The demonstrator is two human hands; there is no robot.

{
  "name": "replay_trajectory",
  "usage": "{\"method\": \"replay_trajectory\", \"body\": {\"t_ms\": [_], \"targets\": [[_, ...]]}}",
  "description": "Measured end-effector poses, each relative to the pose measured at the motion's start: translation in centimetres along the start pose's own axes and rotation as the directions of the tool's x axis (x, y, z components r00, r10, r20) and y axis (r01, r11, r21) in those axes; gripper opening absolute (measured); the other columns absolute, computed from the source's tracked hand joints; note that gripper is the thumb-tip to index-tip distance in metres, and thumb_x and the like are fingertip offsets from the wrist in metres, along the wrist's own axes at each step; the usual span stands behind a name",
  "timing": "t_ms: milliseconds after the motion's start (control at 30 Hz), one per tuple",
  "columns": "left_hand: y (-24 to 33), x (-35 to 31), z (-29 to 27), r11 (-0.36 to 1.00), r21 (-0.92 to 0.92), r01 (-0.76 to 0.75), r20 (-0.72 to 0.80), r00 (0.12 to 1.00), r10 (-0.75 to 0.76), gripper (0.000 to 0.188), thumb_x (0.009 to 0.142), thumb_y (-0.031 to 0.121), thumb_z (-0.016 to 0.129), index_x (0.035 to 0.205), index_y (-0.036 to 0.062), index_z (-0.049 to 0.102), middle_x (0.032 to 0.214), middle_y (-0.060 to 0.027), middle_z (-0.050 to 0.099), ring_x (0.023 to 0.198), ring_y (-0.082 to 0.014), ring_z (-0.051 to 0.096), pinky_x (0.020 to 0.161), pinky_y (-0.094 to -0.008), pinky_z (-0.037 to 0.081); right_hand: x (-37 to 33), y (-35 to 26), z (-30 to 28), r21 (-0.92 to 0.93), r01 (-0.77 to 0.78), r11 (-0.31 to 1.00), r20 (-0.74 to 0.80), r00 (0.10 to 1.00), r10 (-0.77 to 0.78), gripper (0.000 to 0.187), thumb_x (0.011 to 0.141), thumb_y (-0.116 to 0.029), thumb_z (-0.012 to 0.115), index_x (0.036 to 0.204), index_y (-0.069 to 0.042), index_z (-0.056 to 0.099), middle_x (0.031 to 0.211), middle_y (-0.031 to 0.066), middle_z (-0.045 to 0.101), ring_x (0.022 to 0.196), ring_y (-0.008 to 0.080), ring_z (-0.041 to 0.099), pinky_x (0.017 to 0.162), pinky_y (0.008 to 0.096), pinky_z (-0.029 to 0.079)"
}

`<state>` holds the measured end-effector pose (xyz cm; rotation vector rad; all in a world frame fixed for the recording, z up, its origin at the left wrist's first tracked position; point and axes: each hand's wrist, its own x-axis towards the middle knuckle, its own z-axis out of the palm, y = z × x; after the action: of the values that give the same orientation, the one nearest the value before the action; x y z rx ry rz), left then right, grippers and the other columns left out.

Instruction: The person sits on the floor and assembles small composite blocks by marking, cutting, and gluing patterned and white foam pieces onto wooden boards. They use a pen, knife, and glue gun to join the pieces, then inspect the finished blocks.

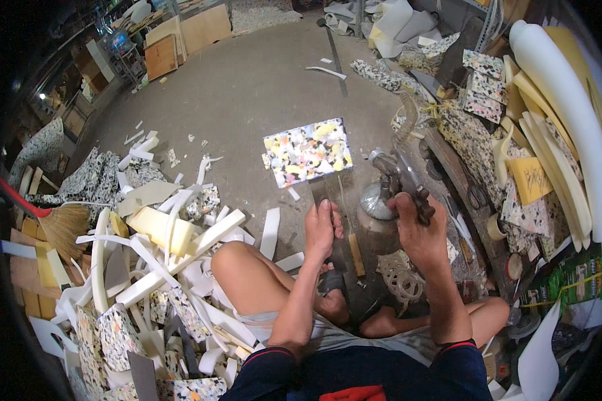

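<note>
My right hand [421, 230] is wrapped round the handle of a metal spray gun [408, 177], which has a round silvery cup [377, 200] at its left side. My left hand [322, 230] is closed with the thumb on top. Whatever it may hold is hidden. Just beyond that hand a rectangular block of multicoloured speckled foam [308, 154] shows its broad face, with a dark flat strip [321, 190] running below it toward the hand. Between my hands lies a narrow yellowish stick [356, 255].
White and speckled foam offcuts [180, 267] are heaped at my left, by a straw broom [63, 227]. Long foam pieces [562, 120] stack up at the right behind a wooden beam [465, 180]. A coil of pale cord [405, 277] lies near my feet. Boards [164, 57] lean far off.
</note>
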<state>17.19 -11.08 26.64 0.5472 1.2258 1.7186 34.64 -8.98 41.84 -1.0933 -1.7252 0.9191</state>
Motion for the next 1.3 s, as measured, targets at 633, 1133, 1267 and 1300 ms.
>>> {"method": "replay_trajectory", "body": {"t_ms": [633, 1133, 1267, 1300], "targets": [[-1.0, 0.6, -0.8, 0.969, 0.212, -0.130, -0.086, 0.985, 0.150, 0.040, 0.105, 0.041, 0.053, 0.095, 0.0023, 0.058, 0.067, -0.0030, 0.055, 0.055, -0.0120, 0.053, 0.048, -0.0297, 0.042, -1.5, -2.0, 0.9, 0.112, -0.140, 0.984, 0.186, 0.975, 0.118, 0.039, 0.102, -0.039, 0.059, 0.107, -0.001, 0.067, 0.077, 0.0024, 0.064, 0.052, 0.0063, 0.049, 0.045, 0.0239, 0.037], [-4.5, 2.9, -2.8, 0.827, 0.412, -0.384, 0.028, 0.912, 0.409, 0.020, 0.101, 0.013, 0.052, 0.112, -0.0007, 0.062, 0.081, -0.0058, 0.066, 0.075, -0.0164, 0.063, 0.068, -0.0332, 0.050, -3.6, -2.1, 0.3, 0.264, -0.149, 0.953, 0.484, 0.875, 0.003, 0.051, 0.102, -0.045, 0.057, 0.123, 0.001, 0.064, 0.090, 0.0040, 0.069, 0.058, 0.0056, 0.047, 0.049, 0.0212, 0.037], [-4.2, 2.6, -2.9, 0.775, 0.465, -0.429, 0.041, 0.884, 0.465, 0.019, 0.102, 0.014, 0.051, 0.107, -0.0003, 0.062, 0.075, -0.0061, 0.065, 0.067, -0.0171, 0.064, 0.060, -0.0314, 0.050, -4.3, -1.4, 0.8, 0.295, -0.170, 0.940, 0.462, 0.887, 0.016, 0.049, 0.102, -0.044, 0.058, 0.119, 0.001, 0.065, 0.087, 0.0031, 0.067, 0.057, 0.0056, 0.049, 0.049, 0.0206, 0.037], [-3.9, 2.4, -2.8, 0.760, 0.469, -0.450, 0.070, 0.877, 0.476, 0.019, 0.103, 0.016, 0.051, 0.105, 0.0001, 0.061, 0.073, -0.0061, 0.063, 0.064, -0.0167, 0.064, 0.057, -0.0309, 0.049, -4.5, -1.3, 0.8, 0.301, -0.178, 0.937, 0.449, 0.893, 0.025, 0.048, 0.102, -0.044, 0.058, 0.118, 0.001, 0.065, 0.087, 0.0029, 0.067, 0.057, 0.0056, 0.049, 0.049, 0.0205, 0.037]]}}
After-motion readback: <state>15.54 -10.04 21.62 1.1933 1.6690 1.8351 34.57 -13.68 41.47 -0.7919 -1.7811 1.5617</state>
